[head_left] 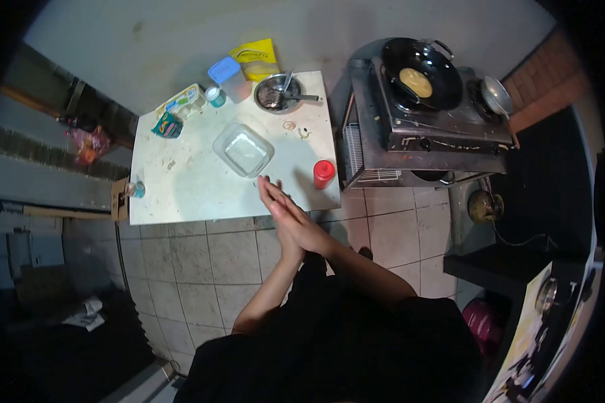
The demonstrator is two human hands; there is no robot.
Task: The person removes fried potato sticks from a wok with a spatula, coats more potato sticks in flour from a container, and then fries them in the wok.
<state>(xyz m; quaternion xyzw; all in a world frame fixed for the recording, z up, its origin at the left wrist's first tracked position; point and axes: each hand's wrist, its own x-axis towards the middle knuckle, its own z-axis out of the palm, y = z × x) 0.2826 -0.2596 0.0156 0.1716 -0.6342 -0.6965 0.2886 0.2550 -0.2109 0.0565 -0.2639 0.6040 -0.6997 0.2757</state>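
Note:
My left hand (287, 240) and my right hand (301, 227) are pressed palm to palm in front of the white table's near edge. Both have their fingers stretched out, and no object shows between them. My right hand covers much of the left. Just beyond the fingertips is a clear glass dish (243, 152) on the table (188, 201). To the right of the hands stands a red squeeze bottle (324, 173). Farther back, a metal pan (262, 88) holds dark contents and a utensil.
A black wok (441, 77) with a pale yellow round pancake (415, 82) sits on the gas stove (444, 131) at right. Along the table's back are an egg carton (189, 101), a blue-lidded container (227, 75) and a yellow packet (257, 57).

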